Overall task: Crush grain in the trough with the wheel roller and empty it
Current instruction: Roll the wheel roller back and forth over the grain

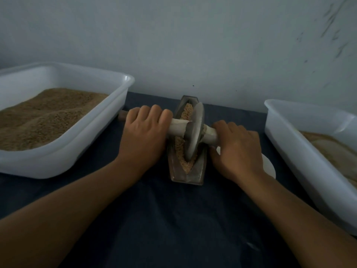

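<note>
A: Fingers first. Left hand (145,128) curled over the left end of the axle handle (176,127), knuckles up, thumb hidden under. Right hand (236,146) wrapped on the right end the same way, fingers closed round it. Neither holds anything else.

B: And the wheel?

A: Wheel roller (195,130) stands on edge in the trough (186,176), abt mid-length, leaning a bit left at the top. Grain (186,111) shows in the groove beyond the disc and nearer the body too, w/ some heaped along the slopes.

B: So which step?

A: Crushing, I'd say. Grain still looks coarse, trough not emptied. Next move likely needs even downward load from both hands and a roll along the groove, keeping the disc upright so it doesn't ride up a wall.

B: Room?

A: Tight sideways. Left tub (63,167), full of brown grain, sits close to the left wrist; the handle's bare wooden tip nearly meets its wall. Right tub (286,132) holds paler stuff, prob. the crushed lot, and stands a little apart from the right hand. A white round thing (269,166) lies just under that hand, can't tell what. Wall near behind the trough's far end. Dark cloth (173,229) towards the body is open, so the trough has space to lift and tip that way.
</note>
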